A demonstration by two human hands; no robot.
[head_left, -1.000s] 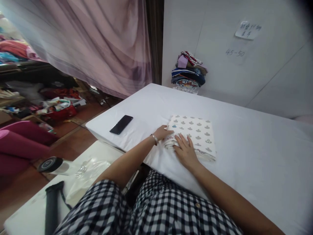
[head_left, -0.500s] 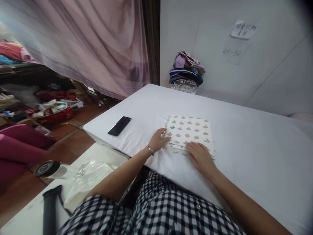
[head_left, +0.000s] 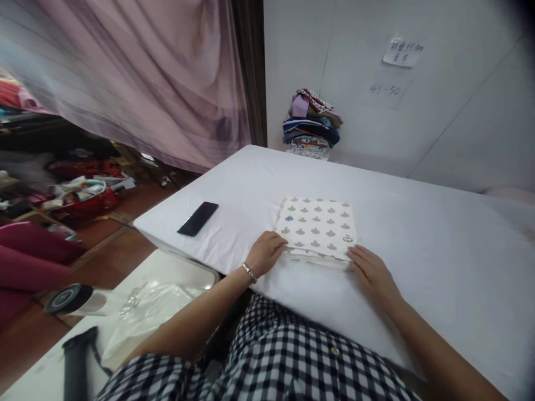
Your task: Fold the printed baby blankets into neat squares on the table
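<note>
A folded white cloth (head_left: 316,224) with a grey repeated print lies flat on the white-covered table in front of me. It is several layers thick, and their edges show along the near side. My left hand (head_left: 266,252), with a silver bracelet at the wrist, has its fingers closed on the near left corner. At the near right corner, my right hand (head_left: 373,273) pinches the cloth's edge between thumb and fingers. The thumbs are partly hidden.
A black phone (head_left: 198,218) lies left of the cloth on the table (head_left: 422,245). Folded clothes (head_left: 312,125) are stacked by the wall. On a lower white surface at left are a clear plastic bag (head_left: 146,312), a dark-lidded cup (head_left: 69,299) and a dark pouch (head_left: 76,362).
My right hand has moved right, from the middle of the cloth's near edge to its near right corner. My left hand has slid down to the near left corner. The top layer lies straighter.
</note>
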